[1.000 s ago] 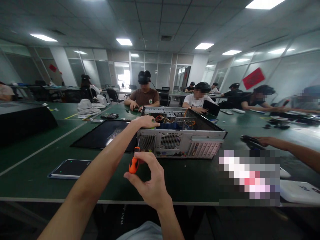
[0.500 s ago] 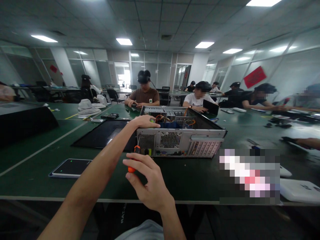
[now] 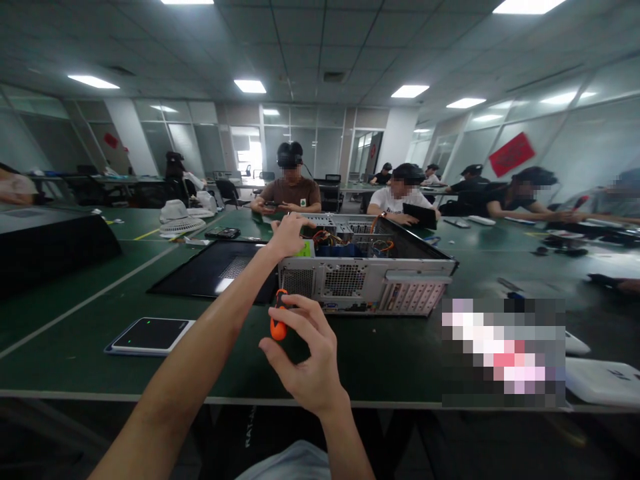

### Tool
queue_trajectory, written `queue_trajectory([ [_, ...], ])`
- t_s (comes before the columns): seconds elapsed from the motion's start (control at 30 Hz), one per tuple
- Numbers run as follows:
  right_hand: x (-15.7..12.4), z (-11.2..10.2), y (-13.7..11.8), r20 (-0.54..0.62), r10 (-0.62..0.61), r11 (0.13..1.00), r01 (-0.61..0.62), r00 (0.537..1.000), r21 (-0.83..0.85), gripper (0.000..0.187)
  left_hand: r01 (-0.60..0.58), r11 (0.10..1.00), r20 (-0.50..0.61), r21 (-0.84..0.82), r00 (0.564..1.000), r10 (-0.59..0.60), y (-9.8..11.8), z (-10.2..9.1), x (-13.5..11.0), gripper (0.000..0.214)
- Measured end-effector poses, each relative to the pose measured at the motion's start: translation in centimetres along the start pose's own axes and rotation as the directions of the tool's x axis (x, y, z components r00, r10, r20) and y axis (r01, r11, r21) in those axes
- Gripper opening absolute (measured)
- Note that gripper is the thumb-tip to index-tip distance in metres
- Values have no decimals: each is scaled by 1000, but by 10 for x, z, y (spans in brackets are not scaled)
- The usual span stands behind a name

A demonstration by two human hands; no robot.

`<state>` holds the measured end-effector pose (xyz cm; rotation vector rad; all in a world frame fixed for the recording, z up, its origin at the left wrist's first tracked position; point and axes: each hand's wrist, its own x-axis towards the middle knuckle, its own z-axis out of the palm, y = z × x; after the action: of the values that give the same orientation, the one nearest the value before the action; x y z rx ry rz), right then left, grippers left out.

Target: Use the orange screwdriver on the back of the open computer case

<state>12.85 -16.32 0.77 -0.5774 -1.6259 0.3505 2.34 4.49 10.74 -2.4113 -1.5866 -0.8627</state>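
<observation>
A grey computer case (image 3: 367,280) lies on its side on the green table, its upper side uncovered, with cables and a blue part showing inside. My left hand (image 3: 293,235) rests at its near left corner, fingers stretched out over the top rim beside a green label (image 3: 304,249). In front of the case's near panel is a screwdriver (image 3: 279,325) with an orange and black handle. Curved fingers of my right hand (image 3: 313,353) lie loosely around that handle, thumb standing apart. The screwdriver's tip is hidden behind my fingers and the handle.
A black side panel (image 3: 215,270) lies left of the case. Nearer me is a flat black-and-white device (image 3: 153,335). A white fan (image 3: 183,220) stands farther back. Tools (image 3: 510,288) and a white box (image 3: 600,381) lie right. Several people sit around the tables.
My left hand has drawn up from lying flat inside the rim to the corner, uncovering the green label. My right hand and the screwdriver handle have shifted slightly right, with the thumb farther out.
</observation>
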Motion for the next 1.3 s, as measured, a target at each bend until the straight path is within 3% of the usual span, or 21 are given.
queue_trajectory([
  [0.1,2,-3,1,18,-30,1000,30,999,3,39,-55,993,-12,-104,998,54,1,-1,-1,51],
  [0.23,4,-3,3,-57,-66,998,65,996,-25,33,-65,981,-26,-185,998,61,5,-5,-3,43],
  [0.43,1,2,7,-129,-62,986,41,990,-161,33,-31,992,-84,-123,996,20,7,-8,-5,25],
  [0.5,0,3,7,-98,-47,981,28,994,-192,32,-29,997,-40,-67,999,26,7,-5,-3,27],
  [0.6,0,1,6,-44,-25,988,18,999,-152,26,-31,998,126,63,992,23,7,1,3,45],
  [0.7,2,-4,2,58,-20,997,24,998,-76,36,-15,984,320,176,946,-43,7,5,8,56],
  [0.77,3,-6,0,105,-24,999,28,994,-36,41,-8,977,377,213,923,-75,8,5,9,57],
  [1.0,2,-4,0,15,-37,997,38,999,-67,36,34,974,336,225,935,-110,11,0,7,56],
  [1.13,1,-2,-1,18,-45,997,46,999,-59,30,11,972,243,234,968,-70,9,1,6,52],
  [1.3,3,-5,-4,40,-77,996,79,996,-51,31,-6,975,325,224,943,-69,9,0,6,53],
])
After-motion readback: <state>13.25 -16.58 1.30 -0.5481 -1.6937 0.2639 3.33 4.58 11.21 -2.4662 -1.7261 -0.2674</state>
